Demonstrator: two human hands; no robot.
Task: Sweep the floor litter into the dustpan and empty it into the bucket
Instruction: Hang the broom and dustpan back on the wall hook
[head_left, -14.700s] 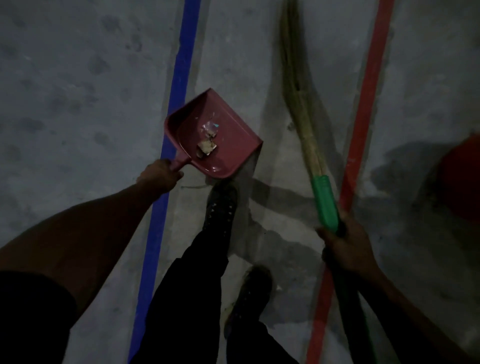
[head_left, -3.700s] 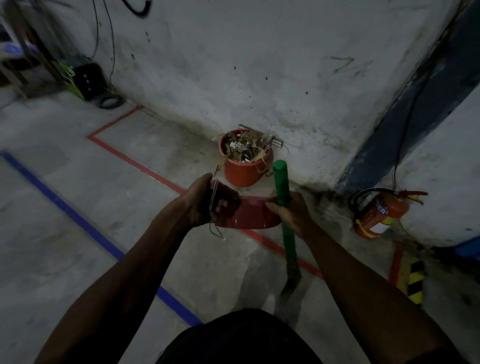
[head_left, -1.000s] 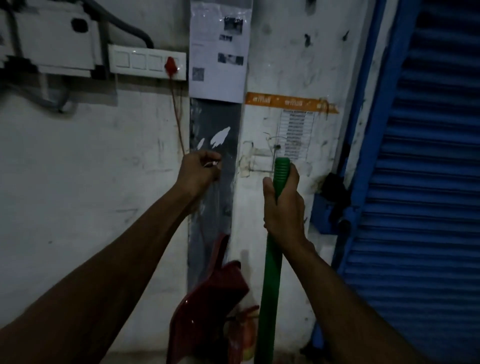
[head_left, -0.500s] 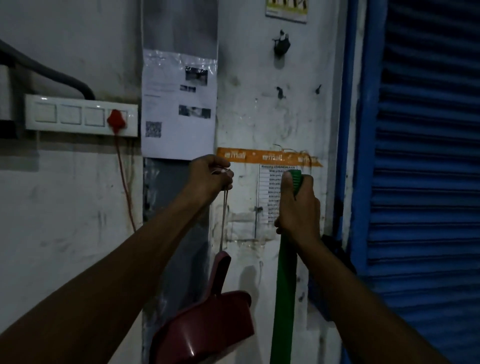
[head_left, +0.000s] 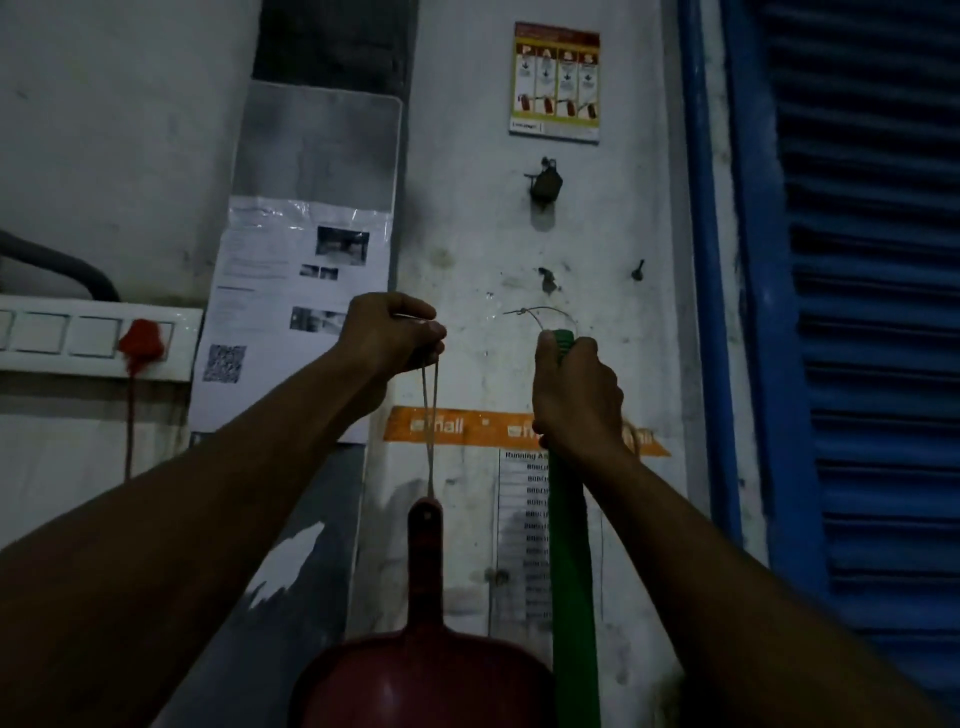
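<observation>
1. Two tools are up at the wall (head_left: 613, 249) now, where seconds ago I had them by the bucket; I judge the emptying done and the hanging-up begun.
2. My right hand (head_left: 576, 395) wraps the top of the green broom handle (head_left: 569, 571), its wire loop (head_left: 540, 314) raised nearer the nail (head_left: 638, 270).
3. My left hand (head_left: 389, 332) pinches a string (head_left: 430, 426); the red dustpan (head_left: 426, 670) dangles lower than a second ago.
4. No bucket is in view.
</observation>
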